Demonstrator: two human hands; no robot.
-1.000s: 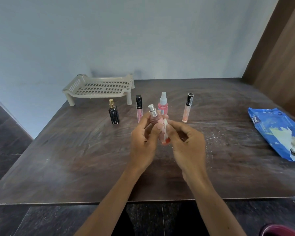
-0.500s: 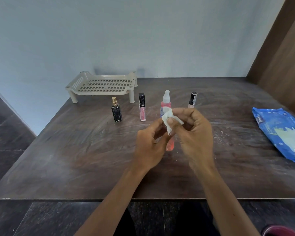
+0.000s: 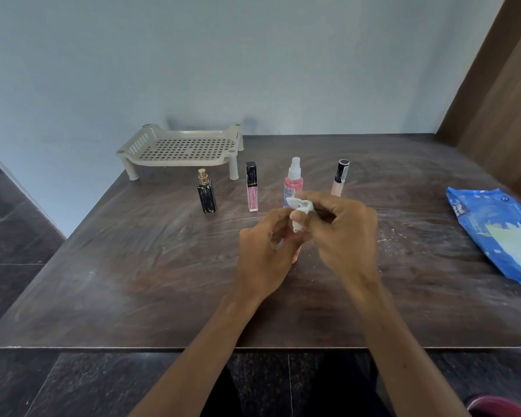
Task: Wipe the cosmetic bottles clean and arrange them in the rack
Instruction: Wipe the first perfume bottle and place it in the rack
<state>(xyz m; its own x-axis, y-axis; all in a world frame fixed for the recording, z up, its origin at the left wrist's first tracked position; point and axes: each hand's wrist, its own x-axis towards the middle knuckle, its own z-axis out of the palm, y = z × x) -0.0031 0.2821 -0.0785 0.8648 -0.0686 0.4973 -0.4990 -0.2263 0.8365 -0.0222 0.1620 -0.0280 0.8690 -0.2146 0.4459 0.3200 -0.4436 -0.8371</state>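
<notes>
My left hand (image 3: 265,254) grips a small pink bottle (image 3: 296,256), mostly hidden between both hands; only its lower end shows. My right hand (image 3: 343,233) presses a white wipe (image 3: 300,209) over the bottle's top. Behind the hands stand a black perfume bottle with a gold cap (image 3: 206,192), a pink lip gloss tube with a black cap (image 3: 251,188), a pink spray bottle (image 3: 293,183) and a beige tube with a black cap (image 3: 340,179). A beige perforated rack (image 3: 181,150) stands bare at the back left of the table.
A blue pack of wet wipes (image 3: 494,230) lies at the table's right edge with a wipe sticking out. The dark wooden table (image 3: 133,266) meets a pale wall at the back. A brown wooden panel (image 3: 500,85) rises at the right.
The bottle's silver pump top, visible a second ago, is now covered by the wipe. My right hand has moved the wipe up over the bottle's top.
</notes>
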